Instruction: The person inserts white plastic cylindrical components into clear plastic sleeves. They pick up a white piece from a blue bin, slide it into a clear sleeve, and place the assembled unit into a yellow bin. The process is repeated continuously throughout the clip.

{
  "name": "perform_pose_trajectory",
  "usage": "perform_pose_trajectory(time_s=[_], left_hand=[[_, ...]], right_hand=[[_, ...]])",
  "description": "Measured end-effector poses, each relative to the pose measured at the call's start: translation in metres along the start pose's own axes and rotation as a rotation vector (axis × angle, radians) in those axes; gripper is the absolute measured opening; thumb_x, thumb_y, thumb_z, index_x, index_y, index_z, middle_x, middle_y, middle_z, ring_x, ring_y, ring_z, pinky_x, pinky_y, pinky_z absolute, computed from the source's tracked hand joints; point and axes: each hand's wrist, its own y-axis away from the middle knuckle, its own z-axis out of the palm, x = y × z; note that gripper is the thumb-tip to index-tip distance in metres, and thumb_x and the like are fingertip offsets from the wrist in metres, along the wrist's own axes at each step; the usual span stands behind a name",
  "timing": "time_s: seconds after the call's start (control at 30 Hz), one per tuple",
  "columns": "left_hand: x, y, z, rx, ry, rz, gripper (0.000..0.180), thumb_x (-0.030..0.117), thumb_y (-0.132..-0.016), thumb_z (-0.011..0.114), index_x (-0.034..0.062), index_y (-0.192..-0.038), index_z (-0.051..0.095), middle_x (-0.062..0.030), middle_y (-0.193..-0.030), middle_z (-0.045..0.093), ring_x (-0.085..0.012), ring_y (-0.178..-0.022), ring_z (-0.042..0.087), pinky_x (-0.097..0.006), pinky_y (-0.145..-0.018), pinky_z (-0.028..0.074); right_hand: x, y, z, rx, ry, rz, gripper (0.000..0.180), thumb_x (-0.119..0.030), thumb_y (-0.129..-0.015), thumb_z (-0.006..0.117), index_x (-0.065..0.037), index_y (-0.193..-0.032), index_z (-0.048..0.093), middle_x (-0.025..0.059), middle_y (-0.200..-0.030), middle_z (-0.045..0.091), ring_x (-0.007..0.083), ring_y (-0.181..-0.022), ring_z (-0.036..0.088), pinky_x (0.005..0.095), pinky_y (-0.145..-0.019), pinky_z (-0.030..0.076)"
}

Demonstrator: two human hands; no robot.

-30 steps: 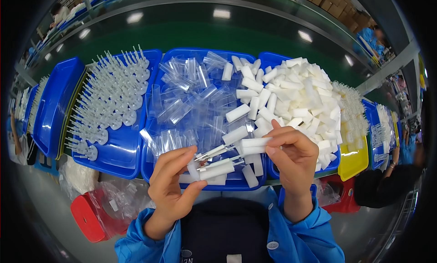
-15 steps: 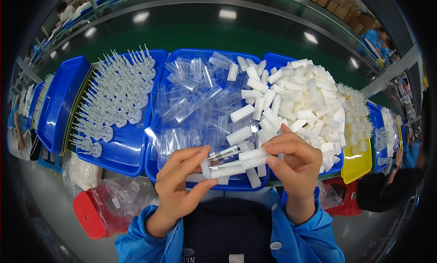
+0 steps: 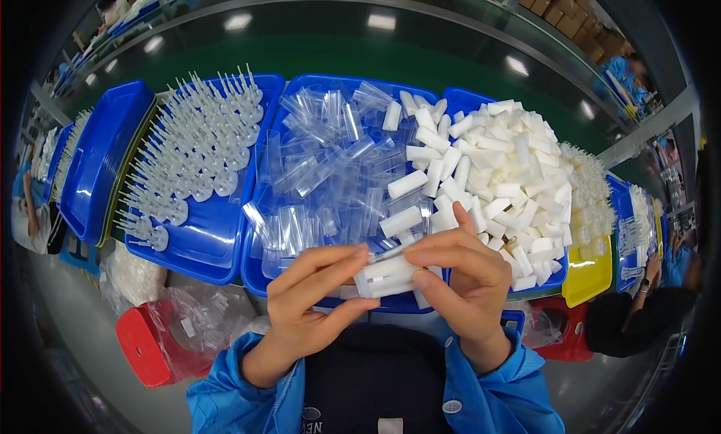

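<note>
A small assembly of white cylindrical pieces with a pale translucent end (image 3: 387,275) is being held between the two hands, above the near part of a blue plastic tray (image 3: 257,281). Its translucent end is being pinched between the thumb and fingers of the left hand (image 3: 312,302). Its other end is being gripped between the thumb and fingertips of the right hand (image 3: 466,284), while one further finger is being held raised. Much of the assembly is being covered by the fingertips, so how its parts are being joined cannot be made out.

Behind the hands, a jumble of clear plastic rectangular sleeves (image 3: 319,171) is being contained by that tray; single outlines are being lost in the overlap and glare. To the right, a heap of white foam-like cylinders (image 3: 518,179) is being piled so high that most of its own tray is being hidden. To the left, translucent discs with upright spikes (image 3: 199,145) are being held in another blue plastic tray (image 3: 199,246).

A red plastic stool (image 3: 143,351) is being partly covered by a crumpled clear plastic bag (image 3: 199,321). At the far right, a co-worker's arm (image 3: 644,287) is being partly lost in shadow.
</note>
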Motion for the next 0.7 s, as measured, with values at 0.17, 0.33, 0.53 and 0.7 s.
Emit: perform_pose_trajectory(time_s=[0.17, 0.33, 0.53, 0.7], left_hand=[[-0.011, 0.004, -0.020, 0.279, 0.138, -0.020, 0.049, -0.005, -0.073, 0.076, -0.0055, -0.120, 0.060, -0.0235, -0.124, 0.054, -0.0276, -0.110, 0.061, -0.035, -0.084, 0.058], [-0.018, 0.001, -0.032, 0.296, 0.221, 0.062, 0.045, -0.001, -0.080, 0.069, -0.0059, -0.123, 0.055, -0.0244, -0.128, 0.050, -0.0286, -0.113, 0.059, -0.038, -0.091, 0.054], [-0.019, 0.004, -0.034, 0.349, 0.209, 0.061, 0.044, 0.001, -0.083, 0.067, -0.0076, -0.124, 0.053, -0.0240, -0.127, 0.050, -0.0281, -0.115, 0.058, -0.038, -0.096, 0.051], [-0.015, 0.004, -0.034, 0.428, 0.263, -0.026, 0.049, 0.001, -0.084, 0.066, -0.0097, -0.128, 0.049, -0.0212, -0.127, 0.051, -0.0271, -0.116, 0.057, -0.038, -0.097, 0.049]], right_hand=[[-0.004, -0.013, -0.013, -0.031, 0.372, -0.132, 0.017, -0.006, -0.074, 0.071, -0.010, -0.091, 0.072, 0.0033, -0.082, 0.067, 0.0162, -0.078, 0.064, 0.0453, -0.103, 0.028], [0.007, -0.003, 0.006, -0.266, 0.618, -0.183, 0.023, -0.011, -0.064, 0.079, -0.012, -0.085, 0.069, 0.0000, -0.077, 0.059, 0.0183, -0.074, 0.057, 0.0394, -0.083, 0.031], [0.013, -0.003, 0.010, -0.327, 0.691, -0.113, 0.025, -0.011, -0.067, 0.077, -0.009, -0.088, 0.064, 0.0027, -0.086, 0.056, 0.0194, -0.086, 0.057, 0.0419, -0.086, 0.031], [0.006, -0.023, -0.004, -0.087, 0.669, -0.135, 0.027, -0.005, -0.069, 0.072, -0.008, -0.095, 0.064, 0.0037, -0.094, 0.059, 0.0204, -0.087, 0.057, 0.0421, -0.089, 0.031]])
